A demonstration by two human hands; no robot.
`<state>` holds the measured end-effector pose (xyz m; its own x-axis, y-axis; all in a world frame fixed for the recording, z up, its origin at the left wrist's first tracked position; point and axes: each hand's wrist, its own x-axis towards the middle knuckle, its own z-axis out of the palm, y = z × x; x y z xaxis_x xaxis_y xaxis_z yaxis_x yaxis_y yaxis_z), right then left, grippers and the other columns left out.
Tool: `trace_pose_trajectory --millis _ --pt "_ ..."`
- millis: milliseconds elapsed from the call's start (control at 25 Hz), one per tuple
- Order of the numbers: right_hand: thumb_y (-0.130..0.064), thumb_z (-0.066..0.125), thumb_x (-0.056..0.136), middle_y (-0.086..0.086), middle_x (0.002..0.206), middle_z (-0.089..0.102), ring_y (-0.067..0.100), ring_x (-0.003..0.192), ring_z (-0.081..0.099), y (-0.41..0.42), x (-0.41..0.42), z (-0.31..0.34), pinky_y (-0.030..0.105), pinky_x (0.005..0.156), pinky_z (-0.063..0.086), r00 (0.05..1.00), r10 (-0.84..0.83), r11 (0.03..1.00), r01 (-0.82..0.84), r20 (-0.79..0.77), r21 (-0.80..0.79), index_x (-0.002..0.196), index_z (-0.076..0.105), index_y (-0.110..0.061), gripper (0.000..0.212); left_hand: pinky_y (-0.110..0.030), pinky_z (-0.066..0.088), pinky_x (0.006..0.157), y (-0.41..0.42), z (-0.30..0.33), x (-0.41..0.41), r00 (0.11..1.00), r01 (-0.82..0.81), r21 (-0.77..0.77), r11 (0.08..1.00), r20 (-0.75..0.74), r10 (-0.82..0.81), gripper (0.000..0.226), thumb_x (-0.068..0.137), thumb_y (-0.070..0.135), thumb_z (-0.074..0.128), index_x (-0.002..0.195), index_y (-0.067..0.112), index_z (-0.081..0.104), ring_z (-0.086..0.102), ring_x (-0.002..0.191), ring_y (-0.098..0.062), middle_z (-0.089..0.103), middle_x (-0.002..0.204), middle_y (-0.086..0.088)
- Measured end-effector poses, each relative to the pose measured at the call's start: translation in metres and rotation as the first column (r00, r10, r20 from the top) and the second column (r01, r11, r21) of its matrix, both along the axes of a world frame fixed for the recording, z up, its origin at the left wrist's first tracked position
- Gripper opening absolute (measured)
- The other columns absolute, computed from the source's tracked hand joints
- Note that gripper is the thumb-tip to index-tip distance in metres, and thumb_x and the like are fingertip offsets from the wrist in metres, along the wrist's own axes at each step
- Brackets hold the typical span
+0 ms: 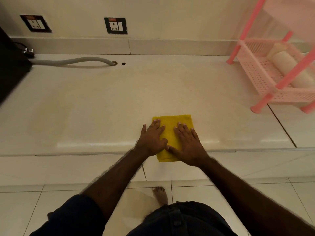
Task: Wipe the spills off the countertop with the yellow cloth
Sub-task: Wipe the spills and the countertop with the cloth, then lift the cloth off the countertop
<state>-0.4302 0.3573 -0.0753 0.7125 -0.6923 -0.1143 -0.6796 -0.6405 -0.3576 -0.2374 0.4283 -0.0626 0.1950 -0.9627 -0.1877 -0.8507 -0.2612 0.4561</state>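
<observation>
The fingers of both hands are spread flat and pressed palm-down on the cloth (172, 132); nothing is gripped. The left hand (151, 138) covers the cloth's left half, the right hand (187, 143) its right half, thumbs nearly touching. The folded cloth is laid at the near edge of the countertop (102, 103), its near end overhanging. A pink rack (265, 72) is seen far right, a grey hose (71, 61) far left.

No text, brand or number could be read — the small orange strips atop the two wall sockets (35, 23) (115, 25), at eleven and twelve o'clock, were too blurred to read.
</observation>
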Motion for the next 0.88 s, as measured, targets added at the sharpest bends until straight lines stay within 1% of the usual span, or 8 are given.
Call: trace_pose_trajectory --millis 120,200,280,400,520,640,760,880 --pt "-0.056 0.063 0.099 0.004 0.175 0.03 0.024 0.162 0.03 -0.002 -0.005 0.025 0.034 0.129 0.022 0.946 -0.225 0.955 0.167 0.232 0.245 0.167 0.03 -0.021 0.083 -0.047 0.039 0.118 0.014 0.006 -0.005 0.959 -0.275 -0.208 0.939 -0.137 0.25 0.054 0.097 0.038 0.066 0.142 0.007 0.058 0.048 0.142 -0.034 0.053 0.153 -0.016" --pt "-0.049 0.068 0.099 0.004 0.167 0.045 0.027 0.152 0.045 -0.007 -0.01 0.039 0.036 0.123 0.034 0.908 -0.282 0.952 0.227 0.309 0.203 0.162 0.04 -0.022 0.073 -0.038 0.051 0.097 0.027 0.008 -0.007 0.899 -0.418 -0.246 0.874 -0.25 0.359 0.044 0.095 0.039 0.07 0.127 0.009 0.067 0.062 0.115 -0.026 0.068 0.126 -0.012" --pt "-0.047 0.069 0.099 0.003 0.162 0.052 0.027 0.148 0.049 -0.015 -0.012 0.05 0.037 0.121 0.037 0.934 -0.229 0.972 0.201 0.276 0.126 0.16 0.044 -0.024 0.069 -0.036 0.059 0.082 0.044 0.011 -0.011 0.803 -0.513 -0.133 0.848 -0.422 0.42 0.036 0.094 0.043 0.071 0.111 0.012 0.073 0.071 0.093 -0.019 0.076 0.105 -0.005" --pt "-0.05 0.07 0.097 -0.001 0.159 0.056 0.025 0.146 0.052 -0.031 -0.009 0.06 0.036 0.119 0.038 0.97 -0.137 0.987 0.118 0.202 0.105 0.158 0.046 -0.028 0.069 -0.046 0.068 0.067 0.074 0.007 -0.02 0.535 -0.607 0.144 0.781 -0.653 0.536 0.04 0.092 0.045 0.074 0.098 0.005 0.075 0.078 0.066 -0.021 0.079 0.082 -0.007" --pt "-0.058 0.071 0.093 -0.001 0.164 0.05 0.026 0.149 0.048 -0.051 0.009 0.059 0.042 0.121 0.039 0.993 -0.059 0.99 0.046 0.097 0.132 0.16 0.042 -0.032 0.077 -0.047 0.069 0.072 0.092 -0.007 -0.032 0.295 -0.511 0.455 0.729 -0.704 0.646 0.045 0.086 0.048 0.08 0.1 0.006 0.071 0.081 0.075 -0.029 0.078 0.097 -0.013" --pt "-0.062 0.072 0.091 0.0 0.171 0.04 0.027 0.155 0.04 -0.073 0.036 0.054 0.044 0.124 0.036 0.997 0.025 0.987 -0.013 -0.074 0.159 0.164 0.033 -0.031 0.088 -0.048 0.065 0.09 0.09 -0.014 -0.034 0.074 -0.325 0.569 0.756 -0.781 0.62 0.049 0.081 0.047 0.084 0.114 0.016 0.065 0.075 0.106 -0.035 0.07 0.123 -0.013" --pt "-0.064 0.07 0.091 0.001 0.17 0.041 0.028 0.156 0.039 -0.093 0.058 0.047 0.046 0.125 0.035 0.984 0.071 0.99 -0.05 -0.165 0.132 0.164 0.034 -0.029 0.089 -0.049 0.062 0.097 0.079 -0.017 -0.03 0.015 -0.289 0.569 0.77 -0.802 0.597 0.062 0.083 0.043 0.084 0.13 0.011 0.062 0.075 0.111 -0.035 0.071 0.128 -0.015" --pt "-0.061 0.074 0.088 0.0 0.157 0.055 0.027 0.145 0.05 -0.102 0.068 0.042 0.045 0.119 0.041 0.989 0.072 0.994 -0.061 -0.131 0.089 0.159 0.043 -0.029 0.084 -0.051 0.062 0.098 0.073 -0.019 -0.027 -0.019 -0.298 0.587 0.753 -0.792 0.61 0.053 0.086 0.039 0.082 0.125 0.008 0.066 0.079 0.104 -0.033 0.08 0.113 -0.016"
